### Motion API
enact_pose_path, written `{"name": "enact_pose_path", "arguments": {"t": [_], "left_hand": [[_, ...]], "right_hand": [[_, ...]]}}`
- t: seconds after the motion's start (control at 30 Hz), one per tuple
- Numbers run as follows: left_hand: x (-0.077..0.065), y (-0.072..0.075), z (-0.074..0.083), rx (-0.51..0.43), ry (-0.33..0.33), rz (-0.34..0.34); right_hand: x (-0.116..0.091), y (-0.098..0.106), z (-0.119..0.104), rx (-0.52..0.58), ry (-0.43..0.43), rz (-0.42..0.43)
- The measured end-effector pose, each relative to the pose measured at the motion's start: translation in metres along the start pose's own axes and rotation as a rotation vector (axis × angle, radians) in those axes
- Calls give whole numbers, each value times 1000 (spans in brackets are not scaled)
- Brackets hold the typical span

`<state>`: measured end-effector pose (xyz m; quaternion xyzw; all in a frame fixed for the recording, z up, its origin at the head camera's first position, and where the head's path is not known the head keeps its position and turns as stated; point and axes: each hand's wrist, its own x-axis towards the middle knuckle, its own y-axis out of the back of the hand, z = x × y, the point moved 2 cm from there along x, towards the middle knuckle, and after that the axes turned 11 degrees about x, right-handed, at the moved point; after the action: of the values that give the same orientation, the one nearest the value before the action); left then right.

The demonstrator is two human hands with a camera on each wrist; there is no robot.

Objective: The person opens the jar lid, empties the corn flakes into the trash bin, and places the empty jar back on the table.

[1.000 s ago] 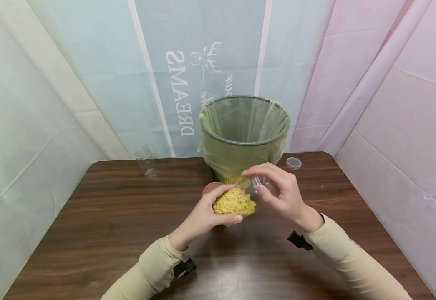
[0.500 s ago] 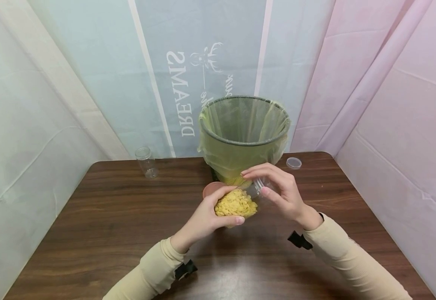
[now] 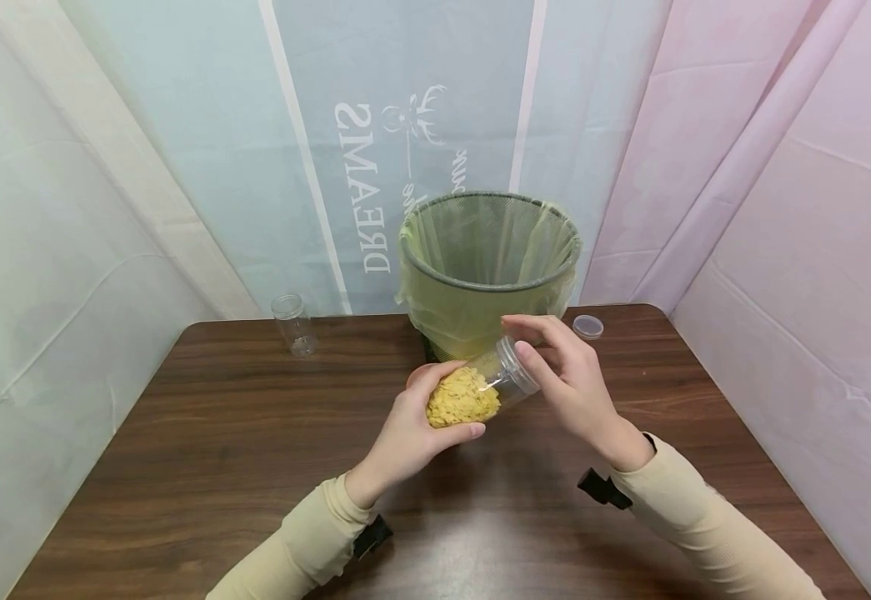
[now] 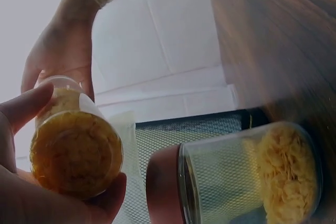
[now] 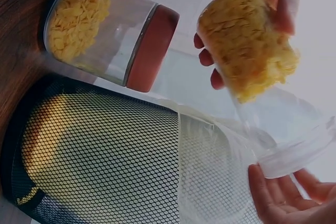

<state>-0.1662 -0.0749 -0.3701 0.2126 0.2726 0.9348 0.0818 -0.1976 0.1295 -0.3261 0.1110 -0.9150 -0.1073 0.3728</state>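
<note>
A clear jar [image 3: 465, 396] of yellow flakes lies tilted in the air above the table, its clear ridged end [image 3: 516, 364] up to the right. My left hand [image 3: 408, 433] grips its filled lower part, fingers and thumb round the sides. At the ridged end, my right hand [image 3: 566, 379] holds on with thumb and curled fingers. In the right wrist view the flakes [image 5: 247, 40] sit at the base, and the part near the ridged end has none. Behind my left hand stands a larger glass jar [image 5: 113, 38] with a reddish-brown lid [image 5: 153, 48], mostly hidden in the head view.
A mesh waste bin [image 5: 105, 150] lined with a pale yellow-green bag [image 3: 473, 317] stands at the table's back. A clear jar [image 3: 294, 325] stands at back left. A small round lid [image 3: 588, 326] lies right of the bin. Fabric walls border the table [image 3: 217, 450].
The held jar has turned, bringing its ridged end up and into clearer view, while the flakes have shifted slightly left. My right hand has moved slightly up and right with that end.
</note>
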Motion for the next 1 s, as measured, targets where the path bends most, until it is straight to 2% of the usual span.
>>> {"name": "enact_pose_path", "arguments": {"t": [0.13, 0.27, 0.43, 0.57, 0.67, 0.83, 1.0], "left_hand": [[1, -2, -4, 83, -52, 61], [1, -1, -3, 128, -64, 96], [1, -1, -2, 171, -62, 115], [1, 1, -2, 165, -65, 112], [1, 2, -3, 90, -38, 74], [2, 7, -4, -74, 50, -25], [3, 10, -4, -144, 82, -105]], "right_hand": [[-1, 2, 1, -104, -111, 12], [-2, 4, 1, -168, -228, 18], [-1, 5, -1, -187, -291, -20], [0, 6, -3, -157, -283, -50], [1, 7, -4, -107, -255, -71], [2, 9, -6, 59, -194, -121], [3, 10, -9, 232, -138, -186]]}}
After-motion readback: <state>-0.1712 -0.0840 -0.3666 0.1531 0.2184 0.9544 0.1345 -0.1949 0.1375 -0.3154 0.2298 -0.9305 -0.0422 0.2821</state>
